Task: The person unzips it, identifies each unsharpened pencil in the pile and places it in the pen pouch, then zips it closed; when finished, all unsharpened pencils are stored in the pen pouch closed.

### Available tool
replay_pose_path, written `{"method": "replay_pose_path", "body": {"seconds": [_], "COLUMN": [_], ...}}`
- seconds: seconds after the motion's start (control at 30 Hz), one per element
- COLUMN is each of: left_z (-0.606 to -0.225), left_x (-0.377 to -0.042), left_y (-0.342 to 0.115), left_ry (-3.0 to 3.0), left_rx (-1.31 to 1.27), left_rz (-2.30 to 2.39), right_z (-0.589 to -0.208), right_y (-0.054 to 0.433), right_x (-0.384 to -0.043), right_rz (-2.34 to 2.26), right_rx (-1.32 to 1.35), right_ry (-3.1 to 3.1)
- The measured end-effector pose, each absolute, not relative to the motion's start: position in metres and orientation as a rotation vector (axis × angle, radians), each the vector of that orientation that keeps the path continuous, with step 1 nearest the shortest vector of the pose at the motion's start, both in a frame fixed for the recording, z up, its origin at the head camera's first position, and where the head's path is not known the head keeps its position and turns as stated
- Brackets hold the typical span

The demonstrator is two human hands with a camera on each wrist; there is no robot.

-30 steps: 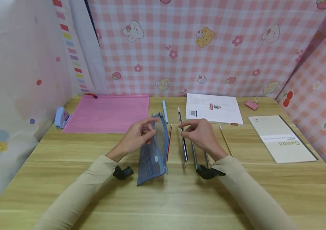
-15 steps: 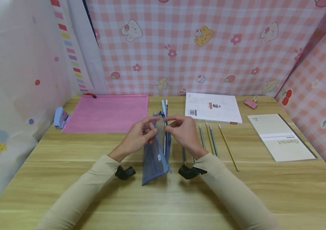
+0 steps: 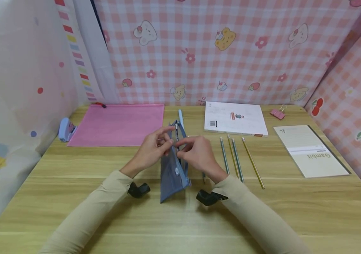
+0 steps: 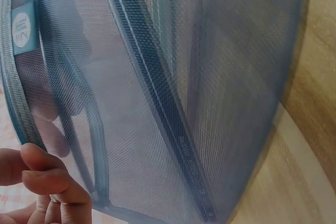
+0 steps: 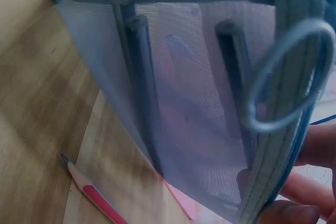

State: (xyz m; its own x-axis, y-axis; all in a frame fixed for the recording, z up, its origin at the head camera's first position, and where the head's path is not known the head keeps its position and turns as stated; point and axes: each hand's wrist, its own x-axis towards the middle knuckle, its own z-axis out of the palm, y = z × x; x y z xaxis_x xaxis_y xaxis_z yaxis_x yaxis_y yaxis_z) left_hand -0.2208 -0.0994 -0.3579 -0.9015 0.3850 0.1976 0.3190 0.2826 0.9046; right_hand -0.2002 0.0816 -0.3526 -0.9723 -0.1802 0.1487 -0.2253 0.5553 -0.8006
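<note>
A blue mesh zip pouch point(image 3: 172, 176) stands on edge with its mouth parted toward the top. My left hand point(image 3: 152, 146) pinches its left rim between thumb and finger. My right hand point(image 3: 197, 151) pinches a dark striped pencil point(image 3: 176, 132), which lies lengthwise in the pouch's mouth, eraser end away from me. Through the mesh in the right wrist view, dark pencils point(image 5: 142, 77) show inside, apart from the held one point(image 5: 236, 61). The zip's ring pull point(image 5: 257, 87) hangs at the near corner. A red pencil point(image 5: 100, 203) lies on the table beside the pouch.
Several green and gold pencils point(image 3: 253, 162) lie to the right. A light blue pen point(image 3: 181, 118) is behind the pouch. Farther out are a pink folder point(image 3: 120, 125), blue stapler point(image 3: 67, 129), white book point(image 3: 236, 118), notepad point(image 3: 312, 151) and pink binder clip point(image 3: 277, 114).
My right hand has carried the dark striped pencil left from the table to the pouch and lowered it into the mouth. My left hand has stayed at the rim.
</note>
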Motion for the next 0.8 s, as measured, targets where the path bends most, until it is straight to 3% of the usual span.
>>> {"method": "replay_pose_path", "body": {"seconds": [0.47, 0.8], "left_z": [-0.363, -0.363], "left_x": [-0.222, -0.222], "left_y": [-0.102, -0.104], "left_ry": [2.468, 2.469], "left_rx": [0.681, 0.68], "left_rz": [1.686, 1.695], "right_z": [-0.352, -0.35], "right_y": [0.088, 0.148], "right_x": [-0.201, -0.207], "right_rz": [1.354, 1.283], "right_rx": [0.428, 0.352], "right_ry": [-2.712, -2.653]}}
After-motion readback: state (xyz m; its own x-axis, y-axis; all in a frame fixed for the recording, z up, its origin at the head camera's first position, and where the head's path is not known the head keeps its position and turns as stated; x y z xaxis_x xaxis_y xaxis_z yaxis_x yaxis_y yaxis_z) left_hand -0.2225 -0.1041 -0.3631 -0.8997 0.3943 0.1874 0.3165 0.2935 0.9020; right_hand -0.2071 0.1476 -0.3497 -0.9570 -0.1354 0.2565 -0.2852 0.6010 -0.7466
